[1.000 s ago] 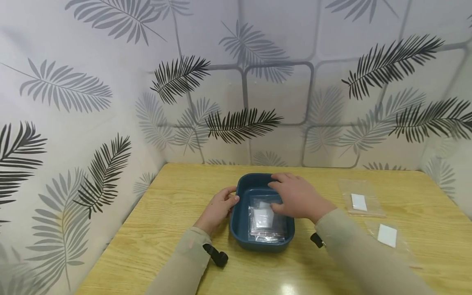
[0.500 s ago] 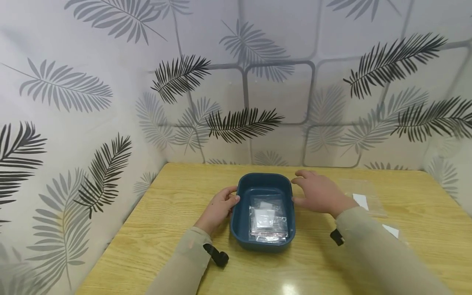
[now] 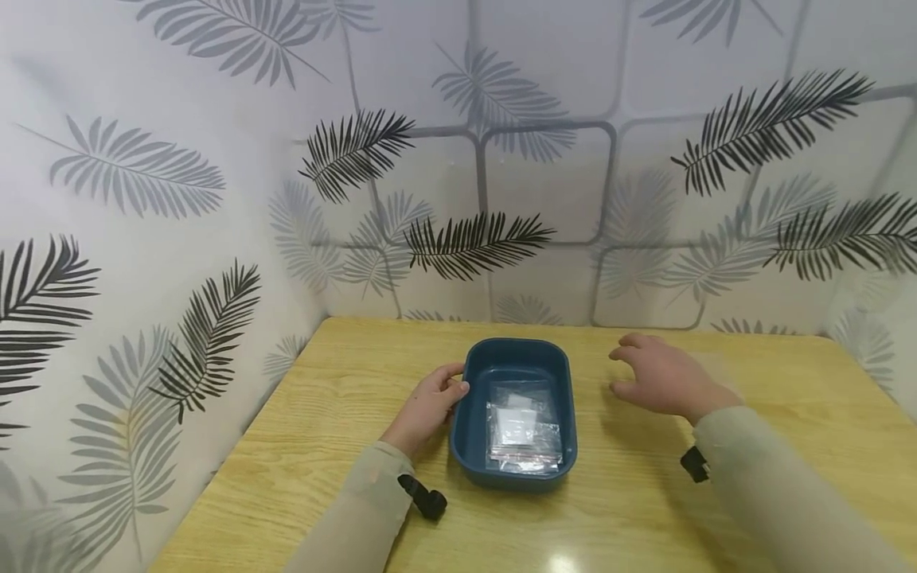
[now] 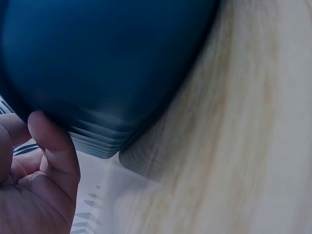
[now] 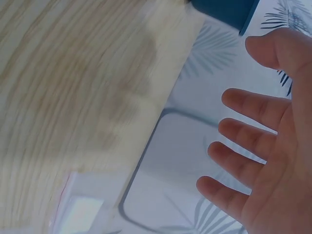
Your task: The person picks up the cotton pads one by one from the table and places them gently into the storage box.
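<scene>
Bags (image 3: 521,426) lie in the tray (image 3: 476,380); left hand (image 3: 428,404) grips its nine-o'clock rim, right hand (image 3: 662,376) spread empty at three o'clock, probably over another bag.

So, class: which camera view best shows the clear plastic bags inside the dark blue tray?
The head view: the clear plastic bags lie fully visible inside the dark blue tray. Neither wrist view shows those bags.

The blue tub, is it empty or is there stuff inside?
Not empty. The blue tub holds a small pile of clear plastic bags with white cards inside, lying flat on its bottom.
</scene>
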`<state>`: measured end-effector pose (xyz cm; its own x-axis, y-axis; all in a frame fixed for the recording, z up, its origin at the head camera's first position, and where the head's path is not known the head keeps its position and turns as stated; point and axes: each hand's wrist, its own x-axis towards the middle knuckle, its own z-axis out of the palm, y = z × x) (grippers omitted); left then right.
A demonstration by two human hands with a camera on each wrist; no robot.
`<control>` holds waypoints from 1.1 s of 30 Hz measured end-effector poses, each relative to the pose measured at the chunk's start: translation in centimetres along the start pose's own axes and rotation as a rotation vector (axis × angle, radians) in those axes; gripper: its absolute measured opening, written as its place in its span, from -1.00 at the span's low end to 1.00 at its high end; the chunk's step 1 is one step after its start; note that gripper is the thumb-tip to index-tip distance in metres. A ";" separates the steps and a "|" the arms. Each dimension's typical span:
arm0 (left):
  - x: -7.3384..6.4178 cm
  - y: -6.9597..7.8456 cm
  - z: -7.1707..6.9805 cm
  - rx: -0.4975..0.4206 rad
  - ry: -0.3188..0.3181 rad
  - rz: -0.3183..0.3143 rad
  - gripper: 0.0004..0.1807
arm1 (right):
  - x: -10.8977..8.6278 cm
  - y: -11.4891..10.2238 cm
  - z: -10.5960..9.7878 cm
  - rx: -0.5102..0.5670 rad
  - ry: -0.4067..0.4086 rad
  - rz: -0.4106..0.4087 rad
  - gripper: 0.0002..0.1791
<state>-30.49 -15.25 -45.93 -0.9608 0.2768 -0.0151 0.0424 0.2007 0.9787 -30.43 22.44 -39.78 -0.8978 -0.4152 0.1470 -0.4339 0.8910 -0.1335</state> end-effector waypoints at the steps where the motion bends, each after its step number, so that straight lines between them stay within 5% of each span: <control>1: 0.0 0.0 0.1 0.001 0.000 -0.001 -0.51 | -0.2 0.4 0.1 0.001 -0.002 0.002 -0.46; 18: 0.3 0.0 0.1 0.003 -0.001 0.007 -0.51 | -3.8 7.2 0.0 0.002 -0.072 0.078 -0.43; 33: 0.2 -0.3 0.1 0.015 0.002 0.010 -0.51 | -5.2 10.4 -0.1 0.023 -0.173 0.156 -0.25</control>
<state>-30.70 -15.17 -46.22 -0.9608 0.2771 -0.0050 0.0561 0.2123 0.9756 -30.24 33.89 -41.80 -0.9528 -0.2999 -0.0467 -0.2888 0.9432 -0.1641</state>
